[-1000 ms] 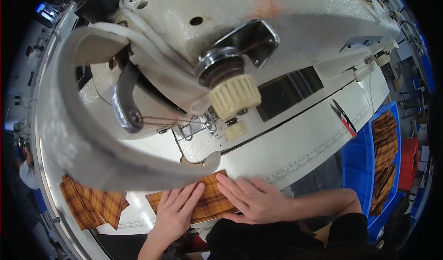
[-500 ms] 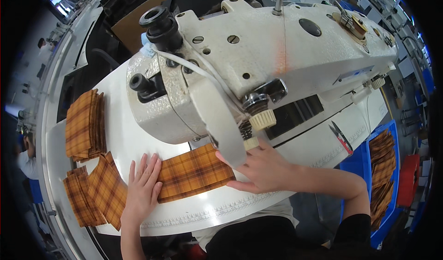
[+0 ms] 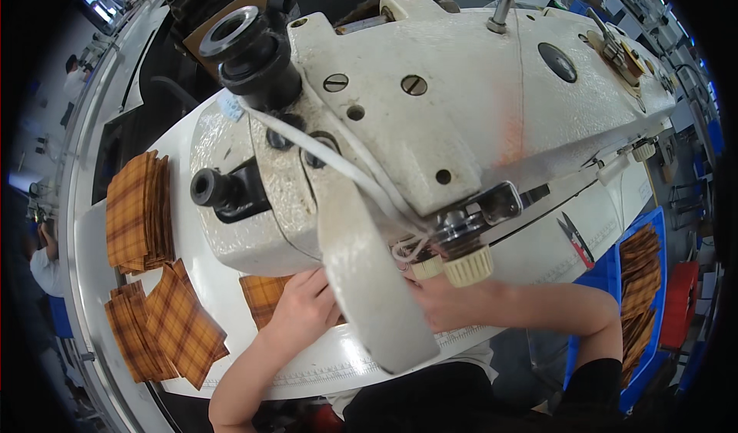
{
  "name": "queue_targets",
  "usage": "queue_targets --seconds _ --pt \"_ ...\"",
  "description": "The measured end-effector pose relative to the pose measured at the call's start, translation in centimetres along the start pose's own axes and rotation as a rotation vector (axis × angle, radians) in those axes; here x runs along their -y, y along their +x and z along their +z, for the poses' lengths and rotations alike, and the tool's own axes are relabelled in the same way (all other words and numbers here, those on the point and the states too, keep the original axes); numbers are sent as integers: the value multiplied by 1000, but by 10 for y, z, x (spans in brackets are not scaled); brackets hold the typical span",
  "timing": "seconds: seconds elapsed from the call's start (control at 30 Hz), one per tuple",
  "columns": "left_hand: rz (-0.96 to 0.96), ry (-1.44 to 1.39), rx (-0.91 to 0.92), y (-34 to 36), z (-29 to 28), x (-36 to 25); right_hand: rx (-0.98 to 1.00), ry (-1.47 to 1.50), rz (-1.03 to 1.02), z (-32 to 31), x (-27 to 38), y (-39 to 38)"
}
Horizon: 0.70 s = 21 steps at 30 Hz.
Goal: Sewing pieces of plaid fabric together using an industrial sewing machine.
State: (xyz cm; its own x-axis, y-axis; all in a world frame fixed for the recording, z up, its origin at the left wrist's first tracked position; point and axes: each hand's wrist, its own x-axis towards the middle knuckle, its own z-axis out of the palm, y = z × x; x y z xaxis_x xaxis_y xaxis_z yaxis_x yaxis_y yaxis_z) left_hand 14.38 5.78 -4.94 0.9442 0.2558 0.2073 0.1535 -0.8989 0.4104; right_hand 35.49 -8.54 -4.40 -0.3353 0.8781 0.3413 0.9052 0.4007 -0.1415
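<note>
My left hand (image 3: 304,310) rests over a plaid orange fabric piece (image 3: 261,298) at the sewing machine (image 3: 384,126), fingers bent together and their tips partly hidden; what they grip is unclear. My right hand (image 3: 437,306) is beside it, fingers mostly hidden behind the pale curved guard (image 3: 369,295) and a cream knob (image 3: 468,268). Stacks of the same plaid fabric (image 3: 134,210) lie on the white table (image 3: 231,368) at the left, with looser pieces (image 3: 181,318) below them.
Red-handled thread snips (image 3: 576,241) lie at the table's right. Beyond are a blue bin (image 3: 653,222) holding plaid pieces and a red container (image 3: 679,302). A person (image 3: 42,256) works at the far left, another (image 3: 75,79) farther back.
Since half a second ago, my left hand has moved right and up from the fabric's left end toward the machine, fingers now bent. My right hand is more hidden; the view has shifted slightly.
</note>
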Motion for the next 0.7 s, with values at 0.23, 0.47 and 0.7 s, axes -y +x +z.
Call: queue_targets --seconds 0.23,0.47,0.7 --pt "59 93 89 -4 9 29 -118 60 48 13 -8 6" --pt "15 123 37 1 4 27 -116 -17 83 9 -11 7" --pt "-167 25 155 1 0 26 -118 5 86 9 -12 7"
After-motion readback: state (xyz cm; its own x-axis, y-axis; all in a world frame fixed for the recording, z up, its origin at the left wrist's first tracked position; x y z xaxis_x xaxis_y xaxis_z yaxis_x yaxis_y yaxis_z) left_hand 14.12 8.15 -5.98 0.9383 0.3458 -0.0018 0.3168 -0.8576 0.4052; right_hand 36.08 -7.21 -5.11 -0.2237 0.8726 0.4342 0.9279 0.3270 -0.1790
